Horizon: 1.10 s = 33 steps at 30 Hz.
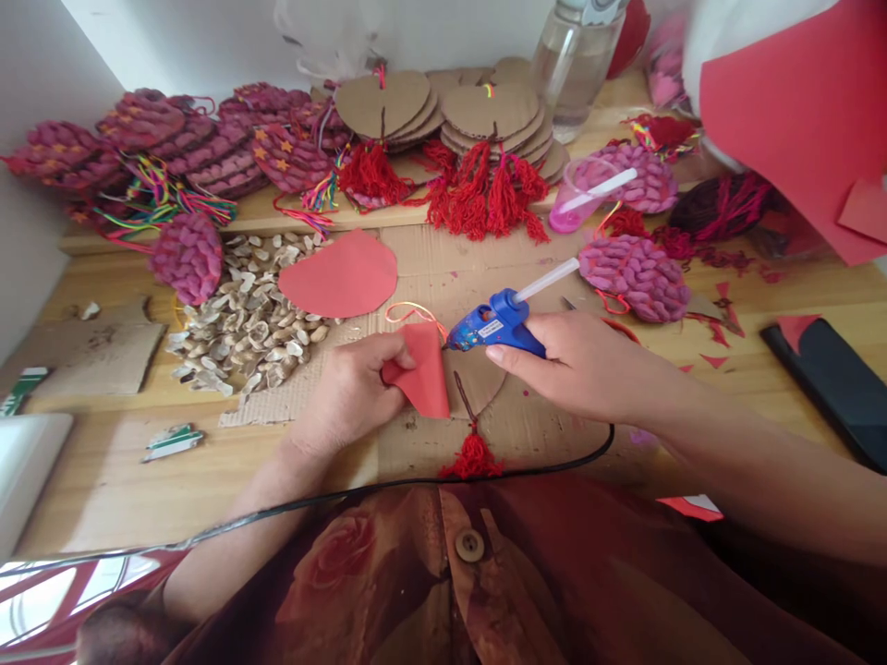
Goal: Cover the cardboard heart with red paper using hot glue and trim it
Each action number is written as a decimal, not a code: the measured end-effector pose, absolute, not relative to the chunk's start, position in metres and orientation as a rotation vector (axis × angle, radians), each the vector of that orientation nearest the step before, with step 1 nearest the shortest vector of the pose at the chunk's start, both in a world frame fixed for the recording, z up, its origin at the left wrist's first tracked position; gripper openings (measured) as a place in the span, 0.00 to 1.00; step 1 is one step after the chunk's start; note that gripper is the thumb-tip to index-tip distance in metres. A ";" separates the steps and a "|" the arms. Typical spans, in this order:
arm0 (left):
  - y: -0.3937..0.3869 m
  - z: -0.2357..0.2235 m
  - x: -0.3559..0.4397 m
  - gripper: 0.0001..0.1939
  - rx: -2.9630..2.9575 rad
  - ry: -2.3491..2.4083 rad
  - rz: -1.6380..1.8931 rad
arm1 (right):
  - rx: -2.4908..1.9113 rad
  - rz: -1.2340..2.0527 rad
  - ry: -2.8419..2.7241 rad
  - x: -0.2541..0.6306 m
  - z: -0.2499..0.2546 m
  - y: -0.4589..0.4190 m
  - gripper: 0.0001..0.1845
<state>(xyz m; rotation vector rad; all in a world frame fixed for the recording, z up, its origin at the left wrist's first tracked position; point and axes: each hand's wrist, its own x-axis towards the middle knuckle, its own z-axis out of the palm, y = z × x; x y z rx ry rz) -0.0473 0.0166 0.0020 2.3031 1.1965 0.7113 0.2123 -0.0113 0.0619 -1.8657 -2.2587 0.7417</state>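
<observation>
My left hand (360,383) pinches a red paper piece (428,374), its flap lifted over a cardboard disc (485,383). A red tassel (474,454) hangs from the disc on a dark cord, and an orange-yellow loop lies at its far edge. In my right hand (572,360) is a blue hot glue gun (495,323) with a clear glue stick in its back. Its nozzle points left at the paper's folded edge; whether it touches is too small to tell. A rounded red paper cutout (341,274) lies just beyond my left hand.
Nut shells (249,309) are heaped on the left. Stacked cardboard discs (385,102) with red tassels and pink shell-covered pieces (156,129) line the back. A water bottle (577,69) and phone (828,379) stand right. The black cable (416,482) crosses in front.
</observation>
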 end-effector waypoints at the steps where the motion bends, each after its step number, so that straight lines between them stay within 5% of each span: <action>1: 0.017 0.002 -0.047 0.08 2.299 1.196 0.713 | -1.866 0.750 -2.256 0.212 0.063 -0.012 0.21; 33: 0.019 0.003 -0.044 0.06 2.275 1.178 0.737 | -1.838 0.484 -2.501 0.205 0.072 -0.024 0.21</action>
